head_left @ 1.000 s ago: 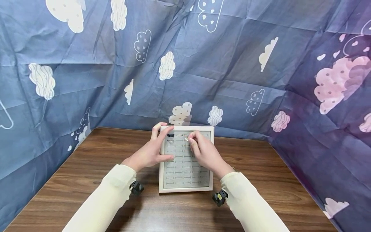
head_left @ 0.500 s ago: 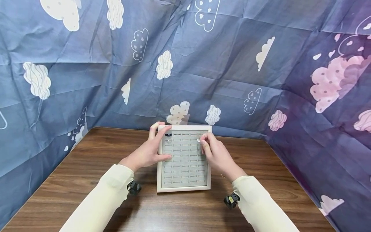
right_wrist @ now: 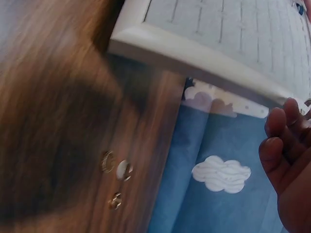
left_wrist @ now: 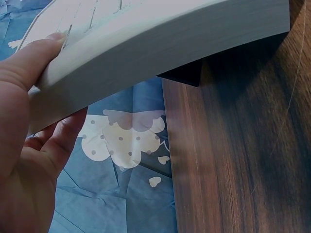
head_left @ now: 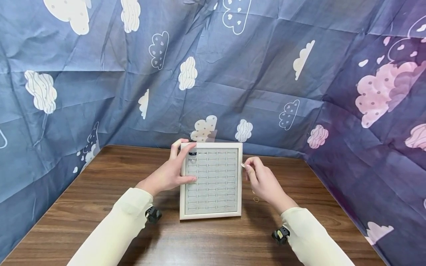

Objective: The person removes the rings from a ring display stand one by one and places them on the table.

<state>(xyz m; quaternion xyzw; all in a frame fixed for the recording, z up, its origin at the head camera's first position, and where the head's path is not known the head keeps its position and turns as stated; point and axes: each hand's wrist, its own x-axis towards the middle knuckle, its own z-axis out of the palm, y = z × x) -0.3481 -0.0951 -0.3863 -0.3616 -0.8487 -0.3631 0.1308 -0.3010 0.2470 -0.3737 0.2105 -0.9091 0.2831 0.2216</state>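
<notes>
The white display frame [head_left: 210, 216] is set toward the table's [head_left: 206, 244] far side, its left edge gripped by the left hand [head_left: 168, 175]. By its right edge, what looks like a ring [head_left: 243, 165] is pinched in the right hand [head_left: 264, 181]. A dark ring [head_left: 192, 153] and a paler ring [head_left: 192, 160] are seated far left; most slots are unfilled. With three loose rings [right_wrist: 108, 161] seen at right, the work is judged unfinished; whether filling or emptying cannot be told.
</notes>
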